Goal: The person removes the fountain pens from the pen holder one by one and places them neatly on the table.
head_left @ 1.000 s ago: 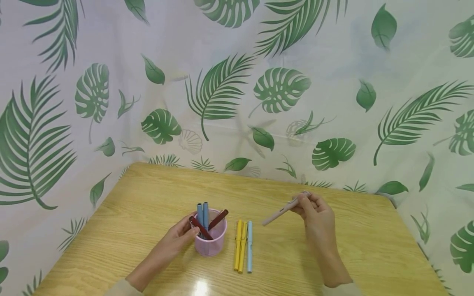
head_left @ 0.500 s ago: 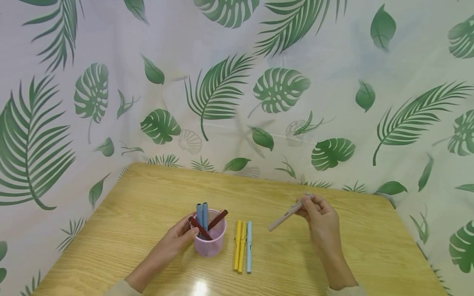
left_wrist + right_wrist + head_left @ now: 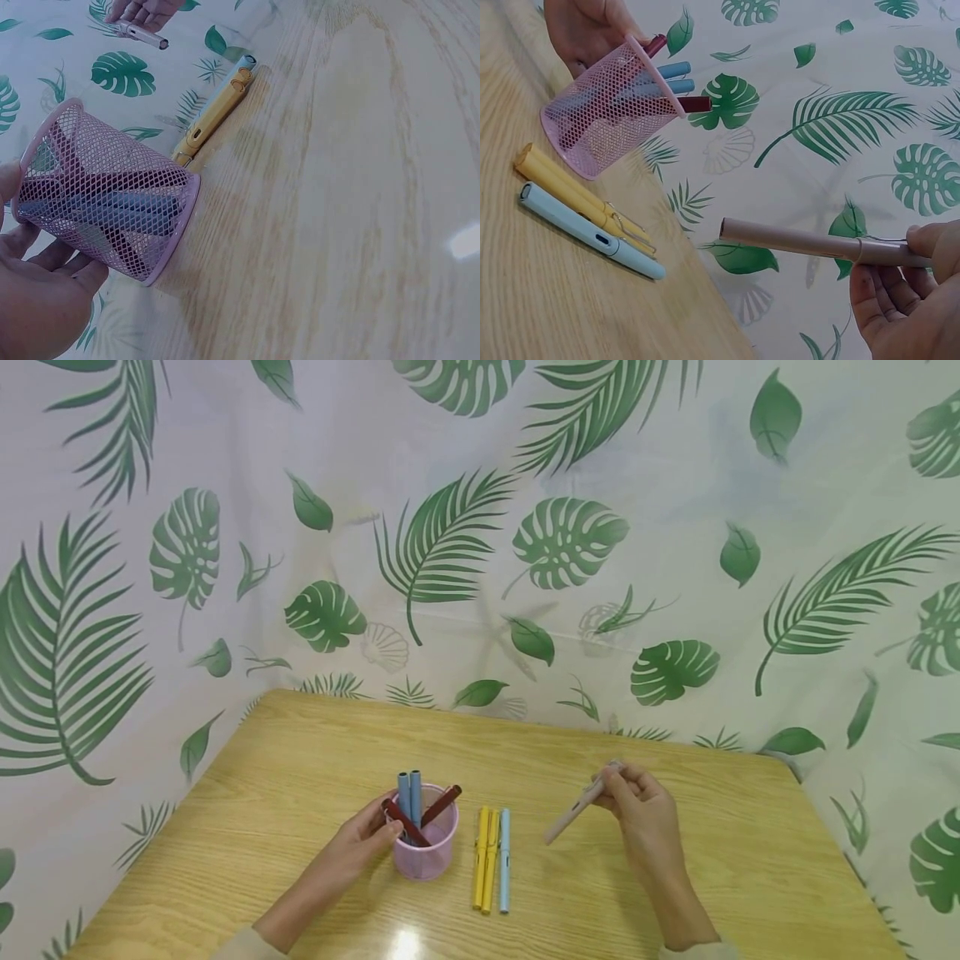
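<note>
My left hand (image 3: pixel 358 845) grips a pink mesh pen cup (image 3: pixel 424 862) that stands upright on the table, thumb at the rim and fingers around the far side. Two dark red pens (image 3: pixel 442 805) and two blue pens (image 3: pixel 405 793) lean inside it. Over the table to the right, my right hand (image 3: pixel 649 820) pinches a pale pinkish-grey pen (image 3: pixel 795 237) by its clip end, the other end slanting down to the left. Between cup and right hand, two yellow pens (image 3: pixel 482 860) and a light blue pen (image 3: pixel 505 862) lie side by side.
The wood-grain table (image 3: pixel 330 743) extends around the cup and pens. Behind it and at the sides hangs a white sheet (image 3: pixel 465 443) printed with green leaves. A bright light reflection (image 3: pixel 407 942) shows near the front.
My right hand shifted a little right, then back left and slightly down, and the pinkish-grey pen now slants more steeply. My left hand and the cup have stayed still.
</note>
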Available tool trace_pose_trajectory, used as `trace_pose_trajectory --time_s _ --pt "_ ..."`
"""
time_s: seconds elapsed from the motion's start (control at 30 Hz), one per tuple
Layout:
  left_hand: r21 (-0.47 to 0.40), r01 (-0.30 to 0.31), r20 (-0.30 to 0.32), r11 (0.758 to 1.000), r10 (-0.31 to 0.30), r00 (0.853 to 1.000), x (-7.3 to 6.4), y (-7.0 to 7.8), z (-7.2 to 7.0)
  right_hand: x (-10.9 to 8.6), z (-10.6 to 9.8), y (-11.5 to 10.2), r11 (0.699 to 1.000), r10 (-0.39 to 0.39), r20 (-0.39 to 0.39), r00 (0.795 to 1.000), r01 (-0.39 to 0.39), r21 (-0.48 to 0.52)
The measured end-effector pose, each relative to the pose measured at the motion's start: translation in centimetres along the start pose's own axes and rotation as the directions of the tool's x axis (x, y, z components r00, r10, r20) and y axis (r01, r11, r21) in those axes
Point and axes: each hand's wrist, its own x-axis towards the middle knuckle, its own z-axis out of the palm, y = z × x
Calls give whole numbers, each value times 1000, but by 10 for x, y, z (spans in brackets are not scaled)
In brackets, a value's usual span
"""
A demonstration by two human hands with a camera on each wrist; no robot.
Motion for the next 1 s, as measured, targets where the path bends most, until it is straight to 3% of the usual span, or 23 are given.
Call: trace_pose_trajectory --time_s 1.0 --pt "1 -1 9 1000 1 1000 -1 1 -1 -3 4 25 992 48 102 994 -36 -117"
